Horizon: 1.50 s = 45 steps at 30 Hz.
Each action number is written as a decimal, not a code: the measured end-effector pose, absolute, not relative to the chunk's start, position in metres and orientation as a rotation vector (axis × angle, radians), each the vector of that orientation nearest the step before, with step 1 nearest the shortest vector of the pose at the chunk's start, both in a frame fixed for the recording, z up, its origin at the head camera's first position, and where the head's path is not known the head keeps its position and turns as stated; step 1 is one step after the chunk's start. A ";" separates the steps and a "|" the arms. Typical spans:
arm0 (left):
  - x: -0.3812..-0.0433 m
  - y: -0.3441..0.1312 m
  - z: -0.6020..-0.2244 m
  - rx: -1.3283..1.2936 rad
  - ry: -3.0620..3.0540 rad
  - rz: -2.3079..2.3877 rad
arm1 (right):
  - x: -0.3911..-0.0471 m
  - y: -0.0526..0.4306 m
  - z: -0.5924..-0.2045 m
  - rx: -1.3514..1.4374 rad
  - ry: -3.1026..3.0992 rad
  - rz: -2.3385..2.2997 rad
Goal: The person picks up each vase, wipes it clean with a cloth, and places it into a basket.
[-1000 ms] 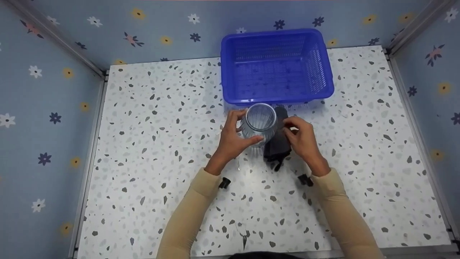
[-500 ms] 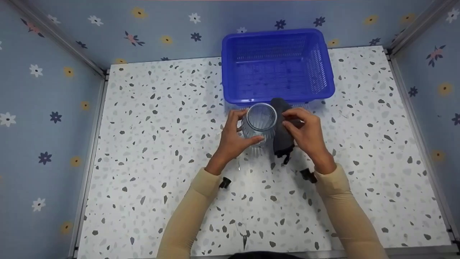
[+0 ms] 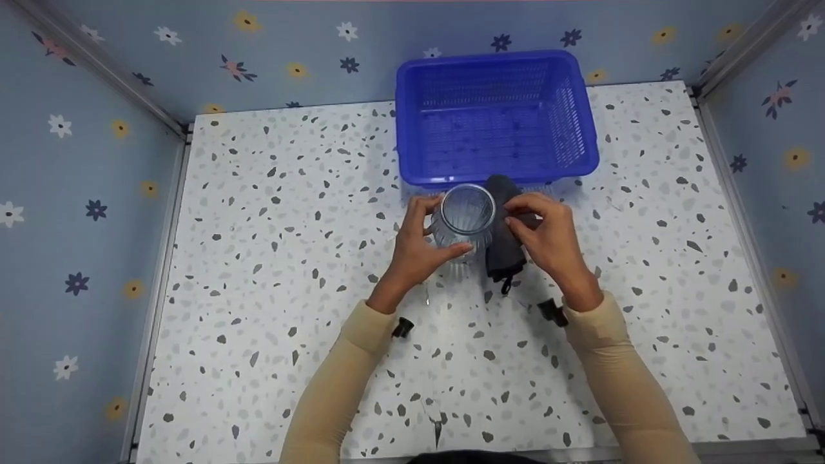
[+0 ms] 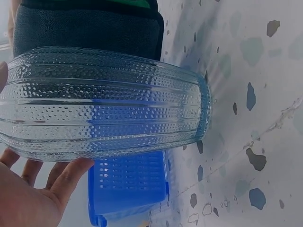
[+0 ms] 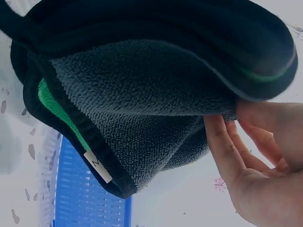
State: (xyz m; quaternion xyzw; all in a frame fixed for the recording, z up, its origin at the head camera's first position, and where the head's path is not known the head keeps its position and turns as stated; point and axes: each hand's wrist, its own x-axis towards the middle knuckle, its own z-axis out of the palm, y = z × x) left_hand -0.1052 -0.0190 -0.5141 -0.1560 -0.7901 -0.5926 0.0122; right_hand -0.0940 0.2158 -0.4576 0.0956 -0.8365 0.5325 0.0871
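Note:
A clear ribbed glass jar (image 3: 461,241) stands upright near the middle of the table, its mouth facing up. My left hand (image 3: 417,248) grips it from the left, thumb in front and fingers behind; the left wrist view shows dimpled, ribbed glass (image 4: 113,104). Between thumb and fingertips my right hand (image 3: 551,235) pinches a dark grey cloth (image 3: 506,248) close against the jar's right side. In the right wrist view this folded cloth (image 5: 137,85) has black edging, a green underside and a small white tag (image 5: 98,166).
Behind the jar sits a blue plastic basket (image 3: 496,177) with perforated walls. Speckled white tabletop (image 3: 277,258) surrounds everything, and blue flowered panels (image 3: 348,38) enclose the back and sides.
My right hand has shifted slightly away and to the right, carrying the cloth a little toward the basket. The left hand and jar have stayed in place.

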 end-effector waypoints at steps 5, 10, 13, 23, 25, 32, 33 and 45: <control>-0.105 -0.019 -0.513 -0.479 -2.461 -1.855 | -0.095 0.214 -0.459 0.286 -2.478 1.568; -0.106 -0.018 -0.514 -0.474 -2.463 -1.858 | -0.095 0.216 -0.465 0.272 -2.494 1.561; -0.106 -0.018 -0.514 -0.470 -2.471 -1.851 | -0.093 0.218 -0.471 0.266 -2.506 1.567; -0.103 -0.019 -0.514 -0.471 -2.476 -1.853 | -0.091 0.218 -0.510 0.166 -2.535 1.625; -0.103 -0.019 -0.514 -0.474 -2.475 -1.858 | -0.091 0.217 -0.517 0.149 -2.544 1.618; -0.104 -0.020 -0.513 -0.455 -2.483 -1.842 | -0.094 0.214 -0.533 0.185 -2.592 1.558; -0.104 -0.020 -0.514 -0.453 -2.483 -1.840 | -0.095 0.213 -0.535 0.188 -2.599 1.558; -0.103 -0.019 -0.515 -0.449 -2.501 -1.842 | -0.100 0.213 -0.548 0.140 -2.712 1.497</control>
